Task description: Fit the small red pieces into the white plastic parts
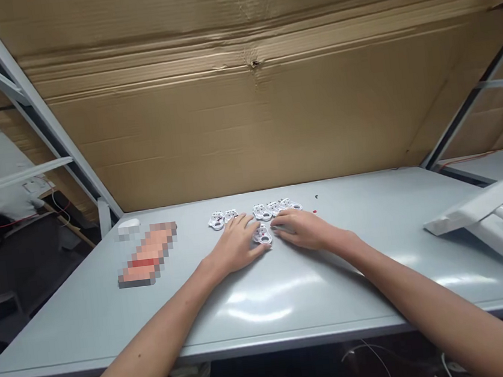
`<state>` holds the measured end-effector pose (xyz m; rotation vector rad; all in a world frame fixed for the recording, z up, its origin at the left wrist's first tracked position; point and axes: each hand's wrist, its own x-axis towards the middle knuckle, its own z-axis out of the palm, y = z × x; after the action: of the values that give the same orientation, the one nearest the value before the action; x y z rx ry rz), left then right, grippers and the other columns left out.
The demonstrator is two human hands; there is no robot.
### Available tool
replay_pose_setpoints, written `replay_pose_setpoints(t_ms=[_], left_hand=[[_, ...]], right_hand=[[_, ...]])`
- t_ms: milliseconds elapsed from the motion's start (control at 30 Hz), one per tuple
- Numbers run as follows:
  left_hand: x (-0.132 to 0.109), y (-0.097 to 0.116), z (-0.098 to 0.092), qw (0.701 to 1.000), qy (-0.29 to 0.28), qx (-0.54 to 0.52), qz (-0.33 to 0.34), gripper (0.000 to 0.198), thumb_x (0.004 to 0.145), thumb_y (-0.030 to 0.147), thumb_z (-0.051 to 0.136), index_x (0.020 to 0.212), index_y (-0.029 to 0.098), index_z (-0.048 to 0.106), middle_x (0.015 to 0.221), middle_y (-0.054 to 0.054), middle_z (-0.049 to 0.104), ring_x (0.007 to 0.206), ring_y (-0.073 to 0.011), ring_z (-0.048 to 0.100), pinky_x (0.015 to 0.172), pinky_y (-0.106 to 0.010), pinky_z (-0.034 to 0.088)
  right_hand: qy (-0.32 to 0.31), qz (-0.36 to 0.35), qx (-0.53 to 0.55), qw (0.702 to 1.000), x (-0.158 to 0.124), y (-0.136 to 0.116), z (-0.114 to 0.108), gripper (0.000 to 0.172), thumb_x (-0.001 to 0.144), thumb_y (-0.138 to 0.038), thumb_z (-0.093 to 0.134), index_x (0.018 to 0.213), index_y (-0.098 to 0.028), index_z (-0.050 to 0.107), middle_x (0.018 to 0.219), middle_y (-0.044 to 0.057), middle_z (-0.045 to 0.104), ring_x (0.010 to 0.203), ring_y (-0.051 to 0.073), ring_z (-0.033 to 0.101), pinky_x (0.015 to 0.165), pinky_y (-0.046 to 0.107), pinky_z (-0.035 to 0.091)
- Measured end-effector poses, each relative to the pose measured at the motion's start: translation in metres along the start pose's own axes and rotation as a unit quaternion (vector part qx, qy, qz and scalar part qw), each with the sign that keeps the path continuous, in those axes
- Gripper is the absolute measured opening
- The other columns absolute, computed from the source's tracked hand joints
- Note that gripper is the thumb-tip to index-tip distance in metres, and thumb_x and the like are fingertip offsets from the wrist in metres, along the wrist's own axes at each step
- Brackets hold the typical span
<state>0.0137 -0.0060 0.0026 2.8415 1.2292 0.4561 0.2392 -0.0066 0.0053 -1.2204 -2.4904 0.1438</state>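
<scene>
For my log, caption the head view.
Left hand and right hand flank a white part on the table, similar parts beyond.

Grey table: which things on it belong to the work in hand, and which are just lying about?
Likely work in hand:
white part between left hand and right hand
similar white parts beyond

Apparently just lying about:
pixelated pinkish item, left
long white pieces, right
</scene>
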Motion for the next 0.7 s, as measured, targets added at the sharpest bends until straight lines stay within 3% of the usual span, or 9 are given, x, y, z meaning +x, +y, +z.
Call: replay_pose_setpoints(t_ms=[100,367,567,700], left_hand=[[0.001,-0.004,0.003,1.000,0.000,0.010,-0.015,0.048,0.092,0.048,0.058,0.130,0.018,0.055,0.140,-0.014,0.052,0.137,-0.0337,0.039,0.114,-0.051,0.030],[0.003,-0.026,-0.001,0.996,-0.029,0.022,-0.076,0.053,0.096,0.051,0.048,0.138,0.020,0.049,0.156,-0.016,0.032,0.147,-0.0359,0.021,0.116,-0.056,0.023],[0.006,-0.034,0.001,0.998,-0.016,0.017,-0.064,0.048,0.097,0.049,0.045,0.137,0.022,0.049,0.145,-0.012,0.049,0.140,-0.0297,0.037,0.116,-0.055,0.022],[0.009,-0.036,0.004,0.997,0.005,0.023,-0.078,0.048,0.095,0.049,0.050,0.133,0.021,0.054,0.146,-0.015,0.047,0.137,-0.0322,0.041,0.114,-0.053,0.027]], right_hand=[[-0.027,-0.016,0.000,1.000,0.000,-0.001,-0.001,0.026,0.095,-0.027,0.049,0.107,-0.019,0.070,0.109,0.012,0.069,0.099,0.027,0.063,0.084,0.040,0.049],[-0.057,-0.003,-0.008,0.998,-0.002,-0.005,-0.003,0.030,0.096,-0.032,0.048,0.116,-0.018,0.065,0.122,0.014,0.065,0.108,0.030,0.060,0.087,0.042,0.048],[-0.059,0.001,-0.013,0.998,-0.001,-0.008,-0.005,0.029,0.096,-0.032,0.048,0.116,-0.018,0.065,0.122,0.014,0.065,0.109,0.029,0.060,0.087,0.040,0.048],[-0.058,-0.004,-0.013,0.998,-0.001,-0.008,-0.006,0.027,0.096,-0.031,0.048,0.113,-0.019,0.065,0.118,0.014,0.066,0.107,0.029,0.061,0.086,0.041,0.048]])
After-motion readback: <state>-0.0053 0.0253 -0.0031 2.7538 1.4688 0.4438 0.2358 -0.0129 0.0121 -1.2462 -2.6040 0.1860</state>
